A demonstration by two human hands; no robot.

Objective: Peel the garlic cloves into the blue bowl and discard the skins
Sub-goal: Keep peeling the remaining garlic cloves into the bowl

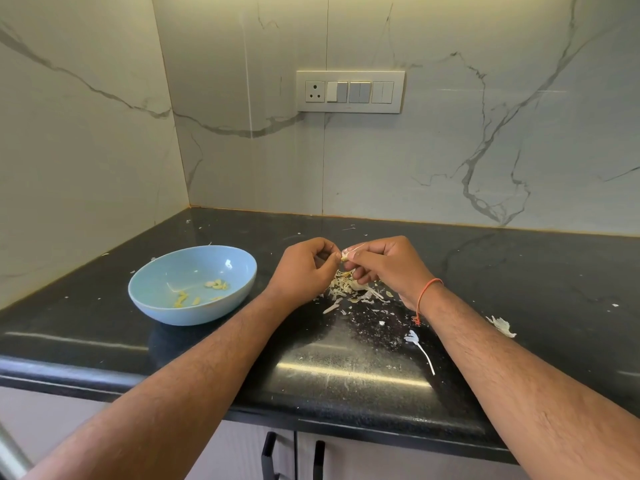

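Where both grips meet, garlic clove (pixel 345 258).

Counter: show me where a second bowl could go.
Bare patches: behind the blue bowl toward the wall corner, and the far right beyond the right hand. Crowded: the skin pile under both hands and scraps toward the front edge.

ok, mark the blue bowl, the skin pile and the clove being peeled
blue bowl (pixel 242 268): head view, bare right rim.
skin pile (pixel 341 285): head view, middle of the heap under the hands.
garlic clove (pixel 344 258): head view, exposed tip between the fingertips of both hands.
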